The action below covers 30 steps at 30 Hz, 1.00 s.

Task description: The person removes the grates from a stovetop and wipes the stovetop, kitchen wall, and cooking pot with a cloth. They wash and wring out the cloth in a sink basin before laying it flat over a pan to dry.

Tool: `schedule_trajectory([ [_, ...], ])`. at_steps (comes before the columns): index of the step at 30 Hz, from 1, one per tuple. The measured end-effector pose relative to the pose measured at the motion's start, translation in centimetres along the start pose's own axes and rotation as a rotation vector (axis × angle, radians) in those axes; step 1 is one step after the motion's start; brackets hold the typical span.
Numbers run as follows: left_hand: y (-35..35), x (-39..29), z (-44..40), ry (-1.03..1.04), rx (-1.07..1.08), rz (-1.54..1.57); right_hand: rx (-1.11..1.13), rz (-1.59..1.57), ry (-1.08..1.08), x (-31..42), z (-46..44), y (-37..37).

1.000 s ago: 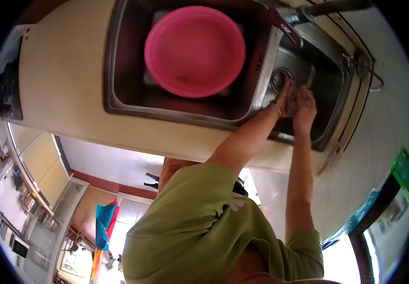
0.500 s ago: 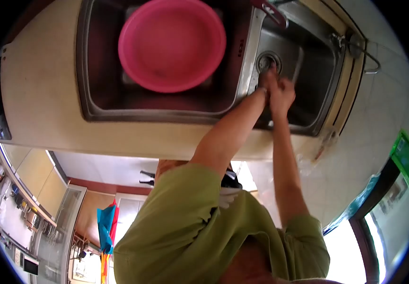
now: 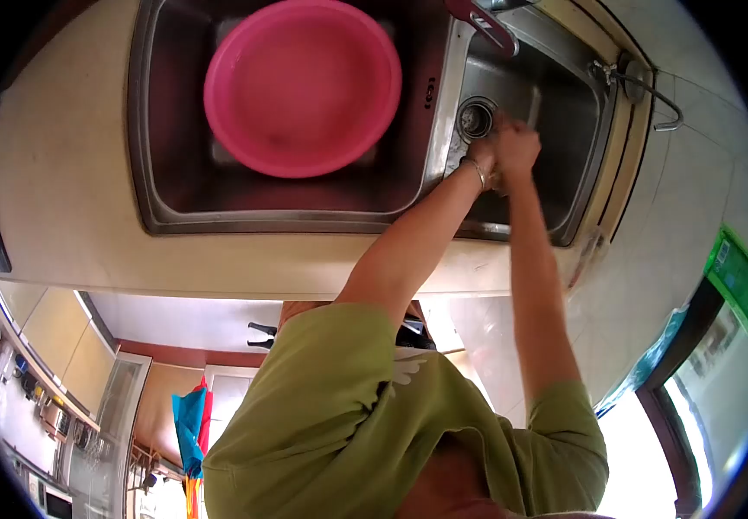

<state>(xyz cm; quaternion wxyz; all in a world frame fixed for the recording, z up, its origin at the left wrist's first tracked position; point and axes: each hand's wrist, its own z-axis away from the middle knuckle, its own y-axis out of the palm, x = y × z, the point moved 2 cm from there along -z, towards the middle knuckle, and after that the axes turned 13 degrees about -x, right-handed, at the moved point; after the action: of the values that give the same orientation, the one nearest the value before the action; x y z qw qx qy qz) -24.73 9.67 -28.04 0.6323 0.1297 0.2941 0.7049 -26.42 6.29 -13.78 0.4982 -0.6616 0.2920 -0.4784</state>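
Both hands are together low in the small steel sink basin [image 3: 557, 173], just below the round drain [image 3: 478, 118]. My right hand [image 3: 516, 149] is closed, its fingers curled against the other hand; what it grips, if anything, is hidden. Beneath and beside it, my left hand [image 3: 483, 156] is partly covered and smeared by motion, so its fingers cannot be made out. A thin bracelet [image 3: 479, 176] circles the left wrist.
A large pink basin [image 3: 304, 86] stands in the wider sink bowl [image 3: 166, 112] on the left. A red-and-silver faucet part [image 3: 495, 30] reaches over the divider. A thin curved spout [image 3: 655, 93] rises at the right, and a beige counter [image 3: 62, 156] surrounds the sink.
Both hands have drawn back from over the drain, which now shows fully. My right hand has curled more tightly. The whole view has shifted slightly.
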Motion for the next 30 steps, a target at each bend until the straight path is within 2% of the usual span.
schedule_trajectory([
  [1, 1.4, -2.2, 3.9, -0.099, -0.101, -0.017, 0.014, -0.032, 0.102, -1.6, -2.2, 0.8],
  [2, 2.4, -4.7, 7.6, -0.073, -0.140, -0.031, 0.020, -0.070, 0.203, -3.2, -4.0, 1.0],
  [3, 2.4, -5.7, 6.5, -0.052, -0.121, -0.037, -0.001, -0.087, 0.192, -3.1, -5.6, 0.8],
  [5, 1.3, -5.4, 6.0, 0.054, -0.239, 0.222, -0.044, -0.725, 0.684, -5.0, -5.7, -0.4],
  [6, 0.9, -5.4, 6.7, 0.039, -0.257, 0.139, -0.061, -0.706, 0.703, -6.2, -4.6, -1.2],
  [7, 1.5, -5.8, 7.9, 0.002, -0.259, 0.079, -0.067, -0.706, 0.523, -5.6, -3.8, -1.6],
  [9, 2.5, -6.9, 9.2, -0.071, -0.087, 0.249, -0.071, -0.703, 0.146, -2.8, -2.2, -1.7],
  [11, 2.6, -6.3, 8.0, -0.068, 0.000, 0.326, 0.048, -0.507, 0.091, -1.0, 1.7, -2.7],
  [13, 2.5, -6.2, 7.8, -0.059, 0.072, 0.408, -0.190, -0.353, -0.499, 0.7, 5.7, -4.4],
  [14, 2.6, -6.4, 8.1, -0.039, 0.101, 0.345, -0.187, -0.351, -0.496, 1.1, 7.1, -5.1],
  [16, 2.4, -7.0, 8.5, 0.012, 0.146, 0.163, -0.116, -0.433, -0.335, 1.9, 8.8, -6.1],
  [17, 2.3, -6.8, 8.3, 0.015, 0.149, 0.163, -0.119, -0.434, -0.338, 2.3, 9.4, -6.4],
  [19, 2.0, -6.6, 7.5, 0.005, 0.318, 0.308, -0.024, -0.418, -0.254, 2.8, 9.8, -5.9],
  [20, 1.6, -6.4, 6.8, 0.062, 0.203, 0.110, -0.111, -0.416, -0.343, 1.9, 9.0, -4.6],
  [21, 1.7, -6.2, 6.1, 0.065, 0.197, 0.115, -0.096, -0.311, -0.315, 0.5, 7.1, -2.6],
  [23, 2.0, -5.1, 5.7, 0.001, 0.007, 0.183, -0.013, -0.205, -0.090, 0.1, 0.4, -0.3],
  [24, 1.9, -4.0, 6.0, -0.014, -0.004, 0.186, 0.018, -0.173, 0.045, -0.4, -1.7, 0.1],
  [25, 2.0, -3.8, 5.9, -0.092, 0.050, 0.352, 0.017, -0.176, 0.049, -0.4, -1.1, 0.1],
  [26, 2.8, -5.3, 5.8, -0.150, 0.122, 0.517, -0.058, -0.151, -0.057, 0.5, -0.5, -0.1],
  [27, 2.2, -6.1, 6.4, 0.081, -0.016, 0.007, -0.114, -0.107, -0.147, 0.7, 1.2, -0.8],
  [28, 1.6, -7.5, 7.6, 0.234, -0.197, -0.530, 0.014, -0.043, -0.103, 0.5, 3.2, -1.8],
  [29, 0.9, -5.6, 5.0, 0.135, -0.160, -0.367, -0.031, -0.208, -0.173, 0.5, 5.6, -2.5],
  [30, 0.2, -3.7, 2.3, 0.032, -0.135, -0.207, -0.046, -0.200, -0.182, 1.1, 5.5, -2.5],
])
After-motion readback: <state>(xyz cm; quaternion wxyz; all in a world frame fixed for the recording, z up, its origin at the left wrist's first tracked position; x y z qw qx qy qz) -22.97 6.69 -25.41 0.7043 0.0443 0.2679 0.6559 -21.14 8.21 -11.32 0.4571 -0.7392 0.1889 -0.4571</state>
